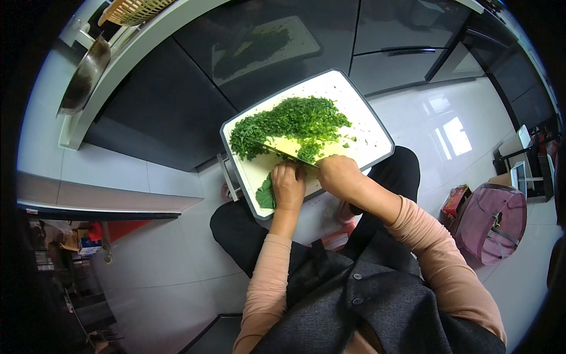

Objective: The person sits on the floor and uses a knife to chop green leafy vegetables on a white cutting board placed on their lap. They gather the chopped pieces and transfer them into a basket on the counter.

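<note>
My right hand (340,176) grips a kitchen knife (283,153), its blade pointing left and lying close against the fingers of my left hand (288,183). Under the left hand I press a bunch of leafy greens (265,194) onto a white cutting board (360,117) with a grey rim. Finely chopped greens (294,117) form a wide heap beyond the blade, darker at the left and paler at the right. A smaller clump of light green bits (311,150) sits beside the knife. Small flecks are scattered over the board's right side.
Dark glossy cabinets (274,26) stand just beyond the board. A metal bowl (86,77) and a yellow plastic basket (135,11) are at upper left. On the tiled floor (159,256), a pink fabric bag (491,223) and a red box (457,200) stand at right.
</note>
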Motion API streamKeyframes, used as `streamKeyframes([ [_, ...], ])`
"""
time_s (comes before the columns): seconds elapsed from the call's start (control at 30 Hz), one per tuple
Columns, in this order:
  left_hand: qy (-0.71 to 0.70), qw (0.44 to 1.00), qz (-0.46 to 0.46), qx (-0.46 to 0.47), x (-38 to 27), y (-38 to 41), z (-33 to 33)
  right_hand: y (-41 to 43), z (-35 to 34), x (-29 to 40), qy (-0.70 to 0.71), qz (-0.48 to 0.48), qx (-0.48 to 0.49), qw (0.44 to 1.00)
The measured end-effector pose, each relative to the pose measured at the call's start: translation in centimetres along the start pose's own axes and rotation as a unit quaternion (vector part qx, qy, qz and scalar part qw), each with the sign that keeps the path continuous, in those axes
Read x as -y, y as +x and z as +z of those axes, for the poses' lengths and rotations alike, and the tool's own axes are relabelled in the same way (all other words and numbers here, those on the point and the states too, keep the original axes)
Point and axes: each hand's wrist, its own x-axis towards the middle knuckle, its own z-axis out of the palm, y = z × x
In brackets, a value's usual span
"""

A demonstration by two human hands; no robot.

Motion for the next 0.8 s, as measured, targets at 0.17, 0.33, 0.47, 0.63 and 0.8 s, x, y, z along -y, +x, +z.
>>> streamKeyframes([
  [0.17,0.041,0.998,0.024,0.043,-0.6,0.0,-1.2,-0.5,-0.3,-0.2,-0.02,0.026,0.025,0.999],
  [0.33,0.068,0.995,0.032,0.072,-0.3,-0.2,-1.9,-2.2,-1.8,-0.4,-0.01,0.047,0.035,0.998],
  [0.47,0.037,0.997,0.025,0.063,-0.1,0.6,-1.4,-3.1,-1.8,-2.3,0.008,0.052,0.02,0.998],
  [0.63,0.005,0.999,0.011,0.041,-0.6,1.2,-0.6,-3.8,-2.5,-3.0,0.014,0.045,-0.002,0.999],
  [0.8,0.008,1.0,0.009,0.021,-0.4,0.9,-0.1,-4.5,-2.4,-3.1,0.018,0.024,-0.034,0.999],
])
